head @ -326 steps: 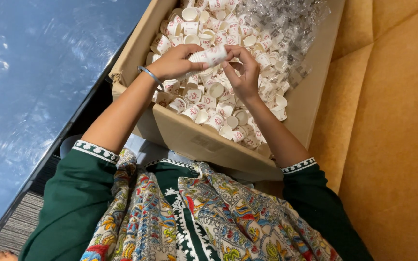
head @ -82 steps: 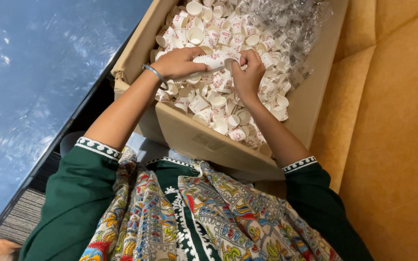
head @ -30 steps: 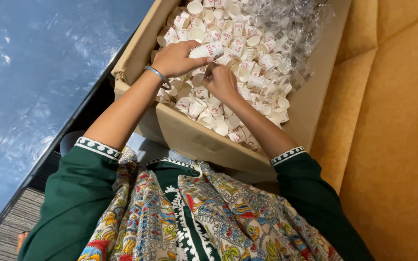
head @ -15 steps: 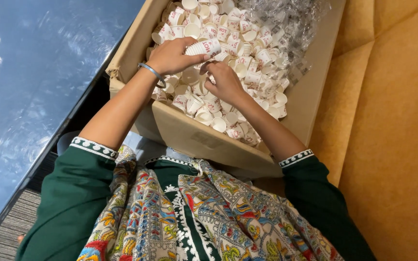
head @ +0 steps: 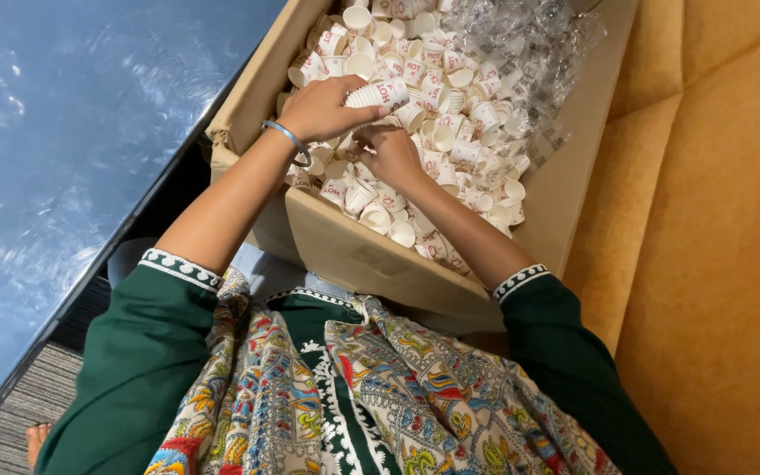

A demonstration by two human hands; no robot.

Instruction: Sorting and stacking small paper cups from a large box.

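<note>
small white paper cups [head: 380, 92], red print, stacked sideways

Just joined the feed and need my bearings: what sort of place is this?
Probably an office or lounge seating corner, not a workshop: a mustard upholstered seat, a glossy blue tabletop, grey carpet. A cardboard box of small paper cups sits before the person.

Setting: likely an office or lounge-type seating area. Evidence: mustard-yellow upholstered bench seat [head: 714, 264], glossy blue tabletop [head: 63, 176], grey striped carpet [head: 32, 409]. Bulk cardboard box [head: 345, 251] of small paper cups [head: 450, 114] suggests stockroom-style supplies.
</note>
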